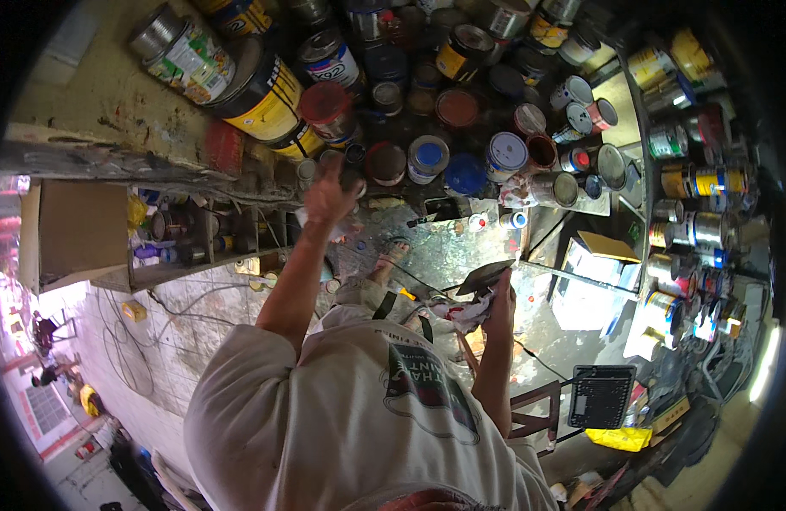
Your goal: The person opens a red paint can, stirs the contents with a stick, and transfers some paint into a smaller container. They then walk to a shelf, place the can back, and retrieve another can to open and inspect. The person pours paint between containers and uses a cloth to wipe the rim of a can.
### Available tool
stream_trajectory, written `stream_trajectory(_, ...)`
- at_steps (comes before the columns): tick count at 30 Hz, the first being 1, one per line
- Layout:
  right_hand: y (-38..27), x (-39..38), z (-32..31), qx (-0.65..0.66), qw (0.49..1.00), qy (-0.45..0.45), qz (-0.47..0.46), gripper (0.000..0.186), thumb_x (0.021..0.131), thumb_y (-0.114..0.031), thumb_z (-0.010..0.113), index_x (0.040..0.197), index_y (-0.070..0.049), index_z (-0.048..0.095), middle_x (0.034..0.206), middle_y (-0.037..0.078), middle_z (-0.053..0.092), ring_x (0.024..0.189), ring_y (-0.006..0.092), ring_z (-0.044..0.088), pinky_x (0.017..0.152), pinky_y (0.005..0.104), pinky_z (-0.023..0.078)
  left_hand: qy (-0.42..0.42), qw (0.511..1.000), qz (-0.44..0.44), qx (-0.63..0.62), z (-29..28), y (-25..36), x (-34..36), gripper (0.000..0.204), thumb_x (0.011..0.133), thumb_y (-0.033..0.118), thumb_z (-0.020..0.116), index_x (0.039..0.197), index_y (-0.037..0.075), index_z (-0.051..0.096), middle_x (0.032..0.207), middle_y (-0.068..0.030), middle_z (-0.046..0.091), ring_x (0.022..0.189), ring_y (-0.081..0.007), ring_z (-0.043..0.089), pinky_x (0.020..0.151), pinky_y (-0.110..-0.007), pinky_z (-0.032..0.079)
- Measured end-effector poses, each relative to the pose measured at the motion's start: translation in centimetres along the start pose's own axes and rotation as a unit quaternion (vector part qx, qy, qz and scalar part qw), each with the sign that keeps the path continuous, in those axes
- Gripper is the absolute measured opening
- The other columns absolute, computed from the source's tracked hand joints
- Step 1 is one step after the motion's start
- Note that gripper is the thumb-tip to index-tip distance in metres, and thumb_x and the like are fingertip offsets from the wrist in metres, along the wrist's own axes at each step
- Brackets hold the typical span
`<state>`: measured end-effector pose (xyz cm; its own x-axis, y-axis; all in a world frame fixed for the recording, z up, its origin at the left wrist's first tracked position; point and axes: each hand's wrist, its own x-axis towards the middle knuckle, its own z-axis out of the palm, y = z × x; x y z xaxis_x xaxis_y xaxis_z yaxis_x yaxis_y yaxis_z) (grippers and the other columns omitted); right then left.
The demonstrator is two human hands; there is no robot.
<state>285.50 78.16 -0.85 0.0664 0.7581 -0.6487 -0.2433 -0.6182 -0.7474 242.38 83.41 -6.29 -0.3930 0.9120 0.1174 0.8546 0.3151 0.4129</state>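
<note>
Many cans [427,159] stand far.
The left hand [328,198] is among them, its grip I cannot tell; apart, nearer, the right hand [501,304] clamps a dark flat piece [483,279] and rag [468,317].

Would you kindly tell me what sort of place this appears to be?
Most likely a paint shop or paint-mixing workshop: a large yellow-and-black cylindrical metal can and a blue-and-white round-lidded can stand among many others, and the grey floor looks stained.
</note>
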Motion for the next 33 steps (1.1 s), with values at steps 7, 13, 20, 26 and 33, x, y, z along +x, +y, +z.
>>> stream_trajectory(7,1.6,2.5,-0.8,-0.027,0.996,-0.067,-0.049,0.085,0.104,-0.077,0.033,0.081,-0.004,0.069,0.07,0.003,0.059,0.062,0.013,0.052,0.06,0.0283,0.041,0.056,0.996,0.06,0.034,-10.1,0.4,11.8,0.11,0.077,0.053,0.086,0.164,0.011,0.032,0.157,-0.0238,0.047,0.135,-0.0419,0.057,0.104,-0.05,0.055)
stream_trajectory(13,-0.2,-0.4,-0.3,-0.077,0.994,-0.055,-0.059,0.078,0.105,-0.071,0.042,0.088,-0.002,0.071,0.074,0.003,0.06,0.068,0.0131,0.053,0.064,0.0288,0.041,-0.106,0.967,-0.028,0.229,-9.1,3.9,16.5,0.125,0.069,0.062,0.088,0.165,0.01,0.027,0.161,-0.0234,0.042,0.138,-0.0426,0.054,0.109,-0.051,0.051)
stream_trajectory(20,1.8,0.9,-0.2,-0.078,0.986,-0.123,-0.079,0.062,0.101,-0.061,0.059,0.106,0.0,0.07,0.076,0.004,0.06,0.072,0.0141,0.055,0.069,0.0299,0.041,-0.055,0.979,0.189,0.048,-14.1,3.3,14.3,0.109,0.065,0.034,0.1,0.157,0.014,0.044,0.148,-0.0184,0.054,0.133,-0.0376,0.059,0.108,-0.05,0.053)
stream_trajectory(26,1.5,2.2,2.1,-0.104,0.975,-0.165,-0.107,0.055,0.099,-0.057,0.063,0.103,-0.002,0.068,0.077,0.004,0.06,0.075,0.0142,0.055,0.072,0.0294,0.04,-0.022,0.962,0.261,-0.08,-20.4,5.9,9.8,0.109,0.063,0.022,0.101,0.157,0.015,0.047,0.149,-0.0158,0.054,0.137,-0.0337,0.057,0.111,-0.046,0.052)
stream_trajectory(33,-0.8,2.6,2.3,-0.18,0.964,-0.167,-0.099,0.056,0.1,-0.057,0.062,0.101,-0.001,0.07,0.074,0.003,0.059,0.071,0.0145,0.054,0.068,0.0308,0.04,-0.008,0.978,0.209,-0.001,-19.4,4.7,9.0,0.106,0.064,0.029,0.099,0.156,0.016,0.047,0.148,-0.0154,0.054,0.133,-0.0347,0.059,0.107,-0.046,0.055)
